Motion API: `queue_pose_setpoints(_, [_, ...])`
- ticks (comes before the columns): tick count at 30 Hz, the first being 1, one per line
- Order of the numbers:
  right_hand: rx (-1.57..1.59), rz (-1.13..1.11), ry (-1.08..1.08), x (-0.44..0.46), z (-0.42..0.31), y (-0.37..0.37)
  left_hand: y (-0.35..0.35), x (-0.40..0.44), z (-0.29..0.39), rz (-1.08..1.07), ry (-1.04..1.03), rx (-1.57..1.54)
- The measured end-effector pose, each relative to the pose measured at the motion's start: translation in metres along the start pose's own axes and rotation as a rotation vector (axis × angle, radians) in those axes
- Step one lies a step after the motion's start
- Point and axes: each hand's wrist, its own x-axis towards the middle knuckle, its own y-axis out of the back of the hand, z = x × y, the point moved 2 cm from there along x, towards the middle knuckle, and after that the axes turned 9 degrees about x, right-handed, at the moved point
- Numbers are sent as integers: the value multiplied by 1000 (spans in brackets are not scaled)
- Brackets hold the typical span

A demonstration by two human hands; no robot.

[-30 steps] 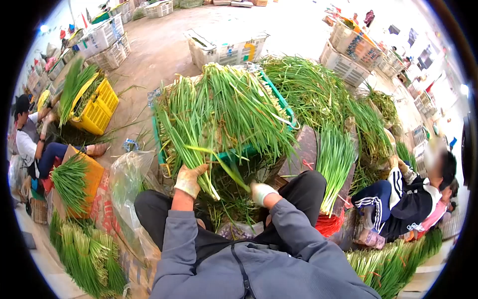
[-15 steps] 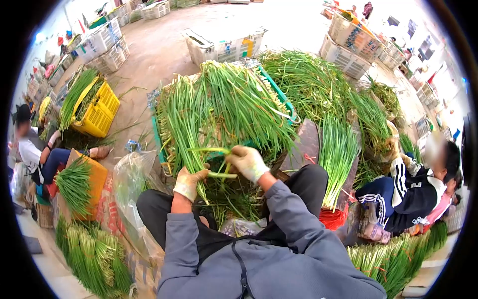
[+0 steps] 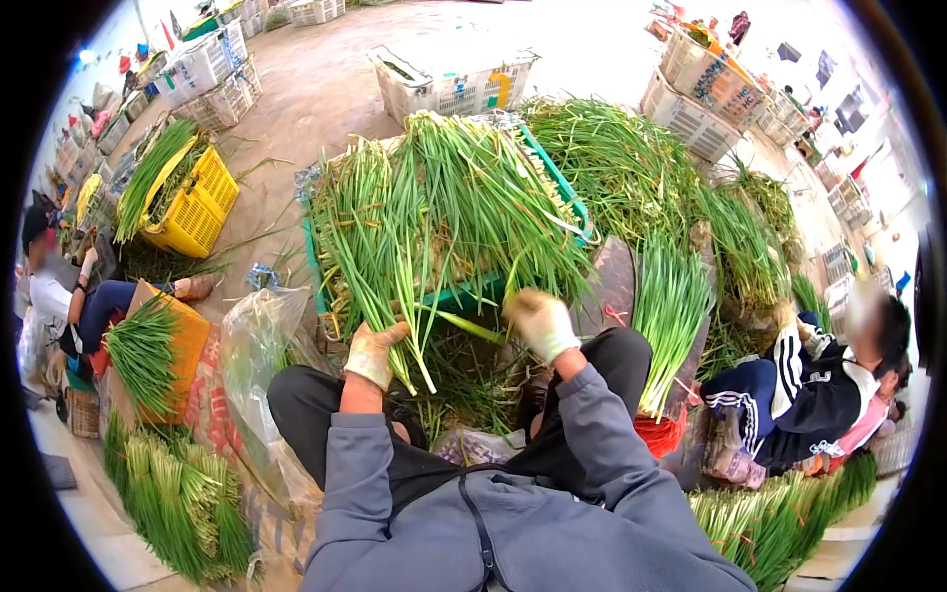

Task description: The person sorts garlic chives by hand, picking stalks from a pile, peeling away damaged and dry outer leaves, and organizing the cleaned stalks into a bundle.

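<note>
My left hand (image 3: 373,353), in a pale work glove, is closed around a few garlic chives (image 3: 422,370) whose white ends point down toward me. To the right, my gloved right hand (image 3: 541,324) is blurred over the gap before my knees, and its fingers do not show clearly. A loose yellow-green leaf (image 3: 469,328) lies slantwise between the two hands; whether the right fingers touch it I cannot tell. Just beyond both hands, a thick heap of garlic chives (image 3: 444,197) covers a green crate (image 3: 557,178).
A trimmed bunch (image 3: 671,321) lies by my right knee, and a clear plastic bag (image 3: 258,360) by my left. A yellow crate (image 3: 197,212) stands at left. Co-workers sit at both sides, one in a striped jacket (image 3: 819,385). Leaf scraps (image 3: 464,400) litter the floor between my legs.
My right hand has moved right, away from the left hand. The leaf that it had between its fingers now lies lower and slantwise. The left hand keeps its grip on the chives.
</note>
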Motion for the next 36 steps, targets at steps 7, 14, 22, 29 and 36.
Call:
queue_pose_setpoints(7, [-83,-87,-104,-39,-69,-77,-20,-9,7,34,36,164])
queue_pose_setpoints(14, [-83,-31,-112,-30,-45,-102,-23,-18,6,-70,6,-1])
queue_pose_setpoints(22, [500,-2,-354,-36,-25,-109,-48,-18,-5,-2,170,-106])
queue_pose_setpoints(29, [647,28,-641,-41,4,-48,-26,1,-11,74,118,-292])
queue_pose_setpoints(36, [921,-442,-650,-63,-40,-98,-34,5,-15,65,149,-322])
